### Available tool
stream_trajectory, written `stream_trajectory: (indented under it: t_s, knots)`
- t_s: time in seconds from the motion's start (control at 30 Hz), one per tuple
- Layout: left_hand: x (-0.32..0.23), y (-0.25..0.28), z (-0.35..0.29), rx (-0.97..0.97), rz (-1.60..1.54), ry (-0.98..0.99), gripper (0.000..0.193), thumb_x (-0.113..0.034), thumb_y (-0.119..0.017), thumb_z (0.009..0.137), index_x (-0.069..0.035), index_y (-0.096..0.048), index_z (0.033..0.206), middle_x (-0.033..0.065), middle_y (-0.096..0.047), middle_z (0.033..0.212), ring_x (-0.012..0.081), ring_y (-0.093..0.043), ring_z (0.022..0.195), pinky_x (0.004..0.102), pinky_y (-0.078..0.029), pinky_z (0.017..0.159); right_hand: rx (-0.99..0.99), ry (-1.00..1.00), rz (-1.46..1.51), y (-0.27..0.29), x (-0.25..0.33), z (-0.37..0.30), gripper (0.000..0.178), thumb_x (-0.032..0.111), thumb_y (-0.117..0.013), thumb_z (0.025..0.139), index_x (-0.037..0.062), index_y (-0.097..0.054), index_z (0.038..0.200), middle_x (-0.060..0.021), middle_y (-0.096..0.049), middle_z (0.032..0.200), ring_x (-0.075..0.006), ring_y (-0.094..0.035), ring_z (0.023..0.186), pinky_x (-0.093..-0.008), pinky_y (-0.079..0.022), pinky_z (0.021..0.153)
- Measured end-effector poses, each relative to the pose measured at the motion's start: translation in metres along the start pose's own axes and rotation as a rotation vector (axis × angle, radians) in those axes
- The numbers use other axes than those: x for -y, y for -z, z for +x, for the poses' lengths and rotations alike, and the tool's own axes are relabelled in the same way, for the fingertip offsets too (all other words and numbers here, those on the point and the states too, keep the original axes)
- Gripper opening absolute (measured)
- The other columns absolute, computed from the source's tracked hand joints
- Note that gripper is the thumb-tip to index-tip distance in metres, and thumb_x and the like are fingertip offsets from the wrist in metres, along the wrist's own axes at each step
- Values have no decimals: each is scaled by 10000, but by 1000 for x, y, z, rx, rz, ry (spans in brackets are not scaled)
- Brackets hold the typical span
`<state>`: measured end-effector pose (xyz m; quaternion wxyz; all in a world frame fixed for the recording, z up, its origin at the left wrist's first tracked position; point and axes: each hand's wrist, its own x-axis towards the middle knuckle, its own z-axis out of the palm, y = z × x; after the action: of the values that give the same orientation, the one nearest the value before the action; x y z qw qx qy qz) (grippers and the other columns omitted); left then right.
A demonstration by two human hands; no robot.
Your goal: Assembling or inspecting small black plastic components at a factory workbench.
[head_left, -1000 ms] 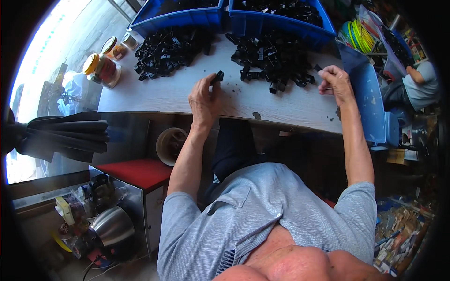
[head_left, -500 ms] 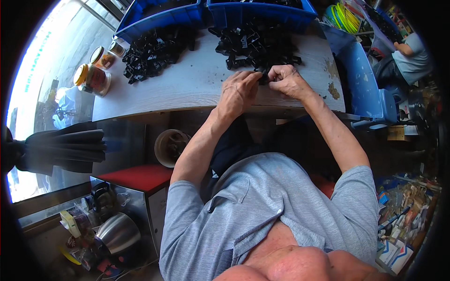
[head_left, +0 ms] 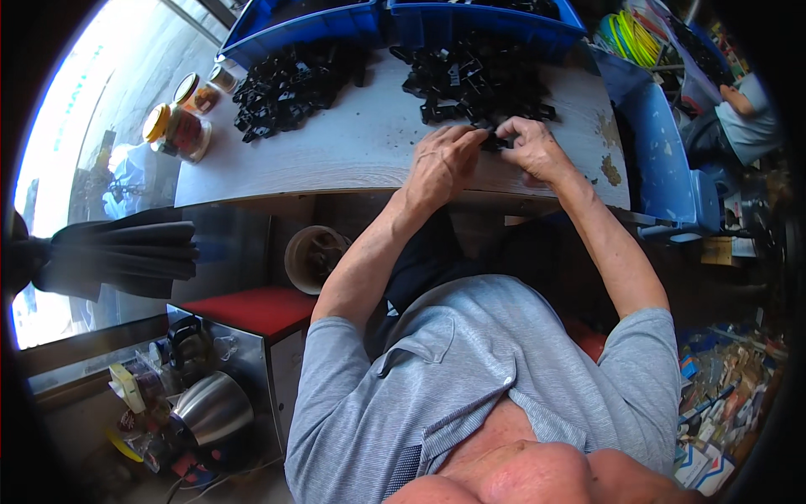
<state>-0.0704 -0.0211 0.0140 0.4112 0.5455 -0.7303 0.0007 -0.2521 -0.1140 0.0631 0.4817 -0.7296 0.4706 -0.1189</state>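
A small black plastic part [head_left: 497,141] sits between my two hands, just in front of the right-hand heap of like black plastic parts [head_left: 470,84]. My left hand [head_left: 445,161] is closed, its fingertips pinching the part from the left. On the other side, my right hand [head_left: 537,151] has its thumb and forefinger curled about the part's right end. The fingers partly cover the part, so its exact shape is hidden. Farther left on the white wood-grain table [head_left: 336,160] lies a second heap of black parts [head_left: 290,92].
Two blue bins [head_left: 306,27] stand along the table's far edge. Jars [head_left: 178,133] line its left end. A light-blue tub [head_left: 659,155] adjoins the right end, with a person [head_left: 745,122] beyond it. Below the table are a bucket [head_left: 311,256] and a red-topped cabinet [head_left: 243,311].
The whole scene has shifted slightly to the right in the picture. My right thumb and forefinger are a little farther apart at the black part; my left hand keeps its pinch.
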Motion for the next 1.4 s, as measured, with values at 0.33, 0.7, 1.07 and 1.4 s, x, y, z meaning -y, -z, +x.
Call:
stream_trajectory:
  t_s: [0.33, 0.7, 1.07, 1.4]
  knots:
    - [-3, -8, 8, 40, 58, -55, 356, -58, -682, 845, -82, -714, 1199, 113, -707, 1161, 301, -683, 998, 418, -543, 877, 7, 2, 68, -1, -2, 0, 313, 3, -684, 804, 21, -659, 1115, 15, -484, 559, -108, -442, 373, -285, -343, 351]
    - [-8, -4, -5, 213, 193, -47, 415, -105, -662, 905, -111, -663, 1320, 59, -650, 1324, 279, -592, 1083, 430, -455, 933, 7, 7, -13, -3, -3, 1, 259, 37, -702, 825, 54, -676, 1083, 14, -504, 557, -103, -460, 403, -267, -360, 366]
    - [110, 99, 29, -542, 788, 86, 360, -41, -669, 769, -152, -698, 1110, 72, -674, 1123, 318, -616, 980, 441, -517, 754, -81, 77, 386, 8, -33, -8, 399, 157, -811, 804, -1, -624, 1119, 21, -527, 595, -90, -488, 418, -244, -445, 407]
    - [167, 147, 15, -233, 882, 111, 263, -136, -622, 885, -140, -711, 1132, 86, -738, 1032, 315, -682, 993, 434, -572, 779, -610, -131, 619, 93, -69, -9, 328, 202, -803, 857, 61, -648, 1108, 6, -503, 585, -146, -570, 484, -324, -571, 501]
